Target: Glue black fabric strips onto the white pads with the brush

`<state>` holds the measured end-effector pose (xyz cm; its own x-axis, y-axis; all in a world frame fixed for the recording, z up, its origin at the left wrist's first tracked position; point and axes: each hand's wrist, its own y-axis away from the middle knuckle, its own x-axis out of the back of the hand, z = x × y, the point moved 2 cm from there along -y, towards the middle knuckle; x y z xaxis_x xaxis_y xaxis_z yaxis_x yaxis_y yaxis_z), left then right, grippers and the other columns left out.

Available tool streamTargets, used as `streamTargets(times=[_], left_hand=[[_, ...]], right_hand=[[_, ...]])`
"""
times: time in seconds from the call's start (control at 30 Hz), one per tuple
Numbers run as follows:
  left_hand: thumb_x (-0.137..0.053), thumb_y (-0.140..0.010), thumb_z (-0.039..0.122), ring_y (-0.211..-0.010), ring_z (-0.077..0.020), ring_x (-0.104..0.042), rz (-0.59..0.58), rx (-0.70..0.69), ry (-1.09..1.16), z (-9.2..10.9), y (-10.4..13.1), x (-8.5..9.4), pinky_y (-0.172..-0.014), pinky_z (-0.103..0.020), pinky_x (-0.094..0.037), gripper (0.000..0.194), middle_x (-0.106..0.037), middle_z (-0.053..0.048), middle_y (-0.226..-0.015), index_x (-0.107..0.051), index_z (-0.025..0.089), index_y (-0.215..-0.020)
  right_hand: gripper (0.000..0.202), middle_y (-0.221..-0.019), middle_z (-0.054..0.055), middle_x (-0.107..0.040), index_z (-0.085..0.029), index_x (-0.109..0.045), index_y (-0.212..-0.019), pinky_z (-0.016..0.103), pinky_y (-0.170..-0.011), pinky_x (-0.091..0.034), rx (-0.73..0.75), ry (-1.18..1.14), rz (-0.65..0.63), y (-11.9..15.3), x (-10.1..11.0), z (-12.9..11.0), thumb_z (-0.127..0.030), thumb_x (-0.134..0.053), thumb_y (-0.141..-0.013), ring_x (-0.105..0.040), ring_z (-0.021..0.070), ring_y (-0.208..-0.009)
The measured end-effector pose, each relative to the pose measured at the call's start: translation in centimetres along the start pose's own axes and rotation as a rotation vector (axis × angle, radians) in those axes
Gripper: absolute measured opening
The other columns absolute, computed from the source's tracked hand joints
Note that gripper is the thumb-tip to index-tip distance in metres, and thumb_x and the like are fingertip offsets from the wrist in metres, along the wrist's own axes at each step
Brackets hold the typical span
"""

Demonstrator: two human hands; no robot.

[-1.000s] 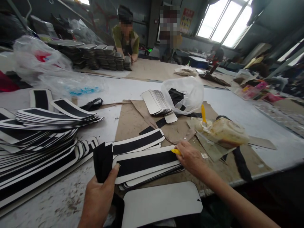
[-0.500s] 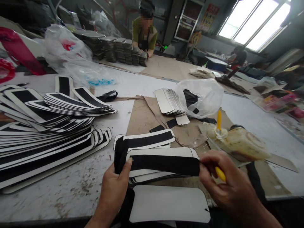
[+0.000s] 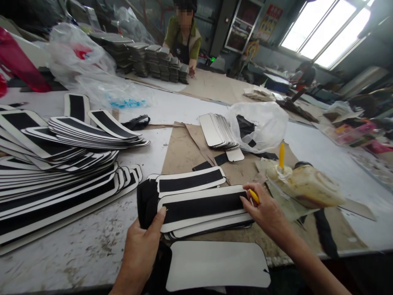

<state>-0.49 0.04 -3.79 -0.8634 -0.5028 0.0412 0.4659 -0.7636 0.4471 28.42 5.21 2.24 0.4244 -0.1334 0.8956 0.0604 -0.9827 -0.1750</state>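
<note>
A white rounded panel [image 3: 202,194] with a black strip [image 3: 202,207] along its middle lies on a small stack of similar panels. My left hand [image 3: 144,241] is closed at its left end, thumb pressing on the panel, with a bundle of black fabric strips [image 3: 147,205] in its grip; its other fingers are mostly hidden. My right hand [image 3: 260,205] holds a yellow-handled tool [image 3: 254,196], and its fingertips touch the strip's right end. The tool's working end is hidden. Behind lies another striped panel [image 3: 190,181]. Nearest me is a plain white panel [image 3: 217,265].
Striped panels [image 3: 61,192] are piled high at the left. A stained glue bottle [image 3: 316,184] with a yellow handle [image 3: 281,155] lies at the right. Farther back are plain panels [image 3: 215,130], a plastic bag [image 3: 260,125] and a person [image 3: 184,41] beside grey stacks [image 3: 159,61].
The black strip's right end, held raised earlier, now lies flat along the panel. My right hand has moved left and up onto the panel, still with the yellow-handled tool.
</note>
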Motion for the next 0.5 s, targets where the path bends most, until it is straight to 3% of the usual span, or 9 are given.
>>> streamTargets(times=[0.33, 0.5], left_hand=[[-0.075, -0.064, 0.037, -0.076, -0.0223, -0.065, 0.03, 0.123, 0.058, 1.1, 0.7, -0.4, -0.067, -0.027, -0.052, 0.034, -0.07, -0.003, -0.077, -0.067, 0.015, -0.088], [-0.074, -0.065, 0.025, -0.054, -0.0133, -0.057, 0.057, 0.137, 0.163, 1.7, 1.1, -0.6, -0.061, -0.023, -0.052, 0.021, -0.064, 0.003, -0.063, -0.067, 0.016, -0.083]], right_hand=[[0.019, -0.088, 0.007, -0.065, -0.021, -0.05, -0.101, 0.032, -0.067, -0.048, 0.016, -0.01, -0.008, -0.1, -0.6, 0.5, -0.029, -0.051, -0.084, -0.064, 0.0221, -0.078], [0.018, -0.087, 0.007, -0.064, -0.021, -0.05, -0.1, 0.032, -0.067, -0.048, 0.017, -0.023, 0.001, -0.2, -0.5, 0.3, -0.03, -0.049, -0.085, -0.064, 0.0226, -0.077]])
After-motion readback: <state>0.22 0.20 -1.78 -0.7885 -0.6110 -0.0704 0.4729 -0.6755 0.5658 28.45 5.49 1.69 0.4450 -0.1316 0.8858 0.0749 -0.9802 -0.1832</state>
